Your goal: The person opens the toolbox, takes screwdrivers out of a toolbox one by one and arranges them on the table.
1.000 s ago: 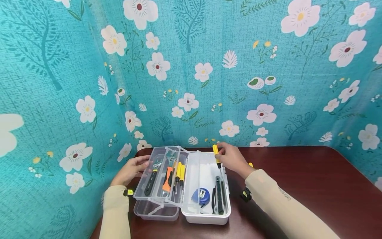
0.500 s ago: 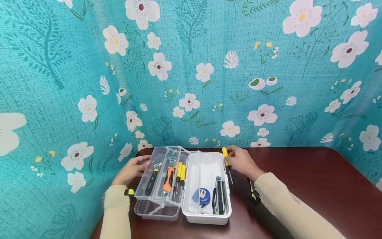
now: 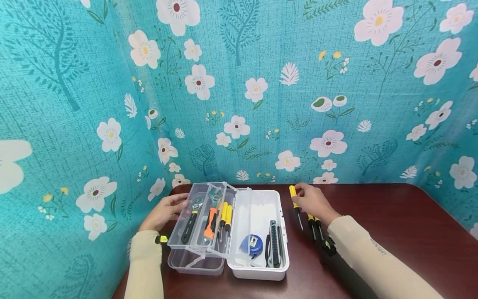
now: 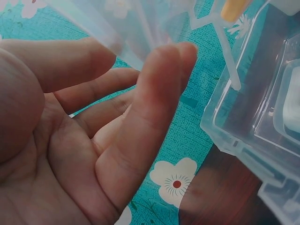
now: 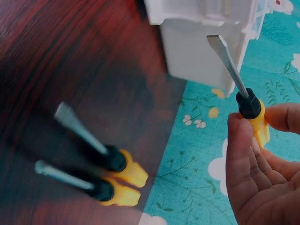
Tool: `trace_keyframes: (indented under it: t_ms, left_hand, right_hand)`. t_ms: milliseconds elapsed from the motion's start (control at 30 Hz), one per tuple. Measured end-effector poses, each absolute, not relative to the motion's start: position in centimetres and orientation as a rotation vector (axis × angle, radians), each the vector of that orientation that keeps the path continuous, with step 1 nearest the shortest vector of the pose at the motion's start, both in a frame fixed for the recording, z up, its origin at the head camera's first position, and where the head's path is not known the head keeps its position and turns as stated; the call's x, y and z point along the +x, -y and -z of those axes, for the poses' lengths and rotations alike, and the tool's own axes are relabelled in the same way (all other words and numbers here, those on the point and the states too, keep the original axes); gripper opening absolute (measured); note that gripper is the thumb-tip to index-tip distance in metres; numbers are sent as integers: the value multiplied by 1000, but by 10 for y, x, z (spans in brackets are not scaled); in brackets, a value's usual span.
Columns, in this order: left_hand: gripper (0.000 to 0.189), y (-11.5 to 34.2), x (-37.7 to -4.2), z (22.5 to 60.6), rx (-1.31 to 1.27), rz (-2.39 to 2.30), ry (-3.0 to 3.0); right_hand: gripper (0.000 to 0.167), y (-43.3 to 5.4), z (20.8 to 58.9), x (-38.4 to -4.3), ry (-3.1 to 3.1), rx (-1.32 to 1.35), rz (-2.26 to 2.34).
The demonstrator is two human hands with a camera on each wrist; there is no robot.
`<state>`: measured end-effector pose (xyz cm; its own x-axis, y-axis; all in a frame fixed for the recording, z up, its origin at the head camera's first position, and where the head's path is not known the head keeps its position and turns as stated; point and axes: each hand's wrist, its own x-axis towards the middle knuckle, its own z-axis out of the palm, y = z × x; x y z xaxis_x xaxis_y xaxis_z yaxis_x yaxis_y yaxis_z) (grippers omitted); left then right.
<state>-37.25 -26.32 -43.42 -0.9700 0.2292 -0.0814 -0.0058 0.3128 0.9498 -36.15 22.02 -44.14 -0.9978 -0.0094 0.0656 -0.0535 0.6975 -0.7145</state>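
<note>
My right hand pinches a flat-blade screwdriver by its yellow handle, above the table just right of the toolbox. Its metal blade and black collar show plainly in the right wrist view. Below that hand lie two more yellow-and-black screwdrivers, side by side on the table. With thumb and fingers, my left hand holds the outer edge of the toolbox's raised clear tray. In that tray are a black-handled adjustable wrench, an orange-handled tool and yellow screwdrivers.
The white toolbox base holds a blue tape measure and a dark utility knife. A lower clear tray hangs out at left. The dark red table extends to the right. A floral curtain hangs behind.
My right hand has lifted the screwdriver out over the toolbox's right wall and carried it rightward, past the rim. Two screwdrivers on the table have come into fuller view. My left hand stays put.
</note>
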Motion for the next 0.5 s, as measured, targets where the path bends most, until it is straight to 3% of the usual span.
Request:
trace_keyframes:
  t_ms: [500]
  left_hand:
    - [48, 264, -372, 434, 207, -1694, -2391]
  right_hand:
    - [47, -247, 455, -368, 2870, 26, -1123]
